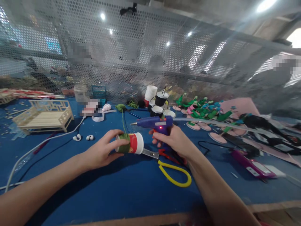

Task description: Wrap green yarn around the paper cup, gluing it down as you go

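Note:
My left hand is wrapped around a small paper cup lying on its side, red with a white rim and partly covered in green material. A thin green stem rises from the cup. My right hand grips a purple hot glue gun with a red light on; its metal nozzle points left, just above the cup. A clear glue stick sticks out of the gun's back to the right.
Scissors with yellow and red handles lie on the blue table below my hands. A wooden miniature bed stands at left. Stacked cups, green and pink craft pieces and a magenta tool lie at right. A perforated screen backs the table.

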`<control>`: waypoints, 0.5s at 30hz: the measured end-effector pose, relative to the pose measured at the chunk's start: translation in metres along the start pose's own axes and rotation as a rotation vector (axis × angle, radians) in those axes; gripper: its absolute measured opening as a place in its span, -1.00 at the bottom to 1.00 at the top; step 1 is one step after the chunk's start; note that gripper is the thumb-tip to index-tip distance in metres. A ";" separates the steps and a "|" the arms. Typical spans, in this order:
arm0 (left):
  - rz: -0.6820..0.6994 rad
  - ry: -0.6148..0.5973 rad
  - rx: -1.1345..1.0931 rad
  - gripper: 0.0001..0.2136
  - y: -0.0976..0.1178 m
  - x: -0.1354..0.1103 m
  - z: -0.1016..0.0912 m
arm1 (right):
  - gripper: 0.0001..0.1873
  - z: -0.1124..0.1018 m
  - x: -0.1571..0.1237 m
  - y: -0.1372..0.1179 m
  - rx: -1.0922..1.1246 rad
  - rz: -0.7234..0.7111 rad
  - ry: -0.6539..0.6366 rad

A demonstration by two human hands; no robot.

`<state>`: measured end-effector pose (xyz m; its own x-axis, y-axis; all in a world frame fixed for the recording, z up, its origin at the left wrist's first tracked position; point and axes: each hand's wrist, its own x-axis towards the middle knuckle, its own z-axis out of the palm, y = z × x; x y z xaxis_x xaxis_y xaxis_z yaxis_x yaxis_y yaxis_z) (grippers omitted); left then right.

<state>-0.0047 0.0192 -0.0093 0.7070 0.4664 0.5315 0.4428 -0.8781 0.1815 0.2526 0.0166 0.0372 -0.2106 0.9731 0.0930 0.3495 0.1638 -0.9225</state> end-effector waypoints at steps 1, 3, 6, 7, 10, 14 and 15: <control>-0.001 0.006 0.000 -0.69 -0.001 0.000 0.000 | -0.78 0.003 -0.003 -0.001 -0.009 0.000 -0.017; -0.002 0.016 0.006 -0.71 -0.002 -0.001 0.000 | -0.79 0.006 -0.010 -0.002 -0.057 0.022 -0.052; 0.009 0.015 0.030 -0.73 -0.004 0.001 -0.001 | -0.76 0.008 -0.016 -0.002 -0.118 0.069 -0.047; 0.015 0.014 0.037 -0.73 -0.005 0.001 -0.002 | -0.76 0.008 -0.018 -0.001 -0.132 0.082 -0.039; 0.032 0.022 0.054 -0.76 -0.005 0.003 -0.002 | -0.75 0.010 -0.020 0.001 -0.178 0.093 -0.007; 0.036 0.030 0.053 -0.78 -0.005 0.004 -0.001 | -0.76 0.013 -0.022 0.000 -0.244 0.071 0.031; 0.041 0.029 0.053 -0.78 -0.005 0.003 -0.001 | -0.77 0.014 -0.022 -0.001 -0.258 0.062 0.032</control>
<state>-0.0051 0.0253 -0.0077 0.7090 0.4265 0.5615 0.4430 -0.8890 0.1159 0.2441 -0.0069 0.0306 -0.1539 0.9866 0.0544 0.5827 0.1351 -0.8014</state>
